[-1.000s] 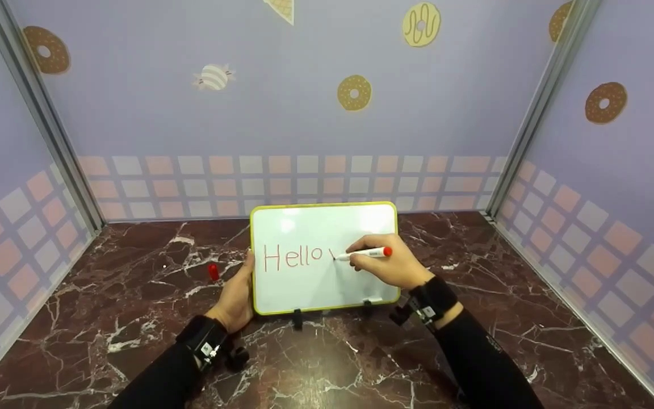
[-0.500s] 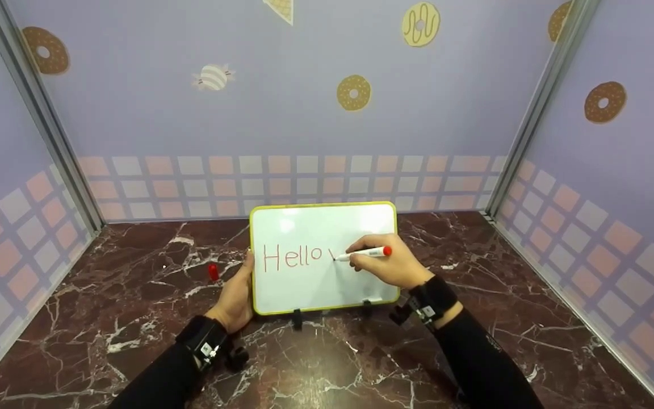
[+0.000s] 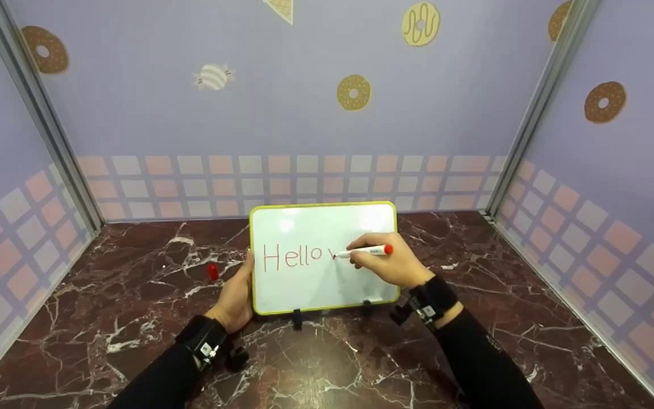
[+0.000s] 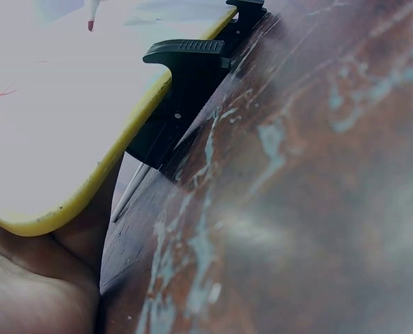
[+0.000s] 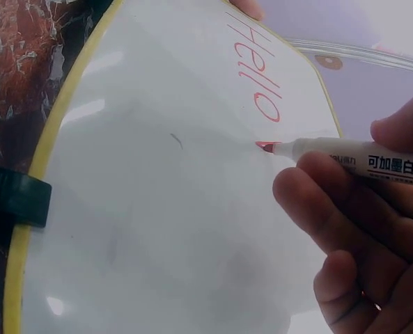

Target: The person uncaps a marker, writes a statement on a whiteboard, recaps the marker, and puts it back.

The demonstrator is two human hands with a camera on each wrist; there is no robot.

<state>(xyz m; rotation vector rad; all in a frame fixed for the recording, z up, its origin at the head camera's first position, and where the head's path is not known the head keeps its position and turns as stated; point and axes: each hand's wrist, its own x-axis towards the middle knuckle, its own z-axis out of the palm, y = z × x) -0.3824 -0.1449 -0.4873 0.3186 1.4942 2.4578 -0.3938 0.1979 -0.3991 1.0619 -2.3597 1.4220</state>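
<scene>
A whiteboard (image 3: 304, 289) with a yellow frame stands tilted back on the table, with "Hello" (image 3: 292, 257) and a short slanted stroke in red. At its left edge my left hand (image 3: 235, 298) grips the board, thumb along the side and the other fingers hidden behind. My right hand (image 3: 389, 261) pinches a white marker (image 3: 368, 253) with a red end. In the right wrist view, the marker's red tip (image 5: 267, 147) is at the red stroke just after the "o". The left wrist view shows part of the left palm (image 4: 39, 292) under the board's corner.
A red marker cap (image 3: 213, 271) lies on the dark marbled table (image 3: 151, 318), left of the board. Black clips (image 3: 297, 319) hold the board's lower edge. Patterned walls (image 3: 281, 130) enclose the table at the back and sides.
The marker tip has moved slightly up along the board from the bottom of the slanted stroke. The left hand and the board stay in place.
</scene>
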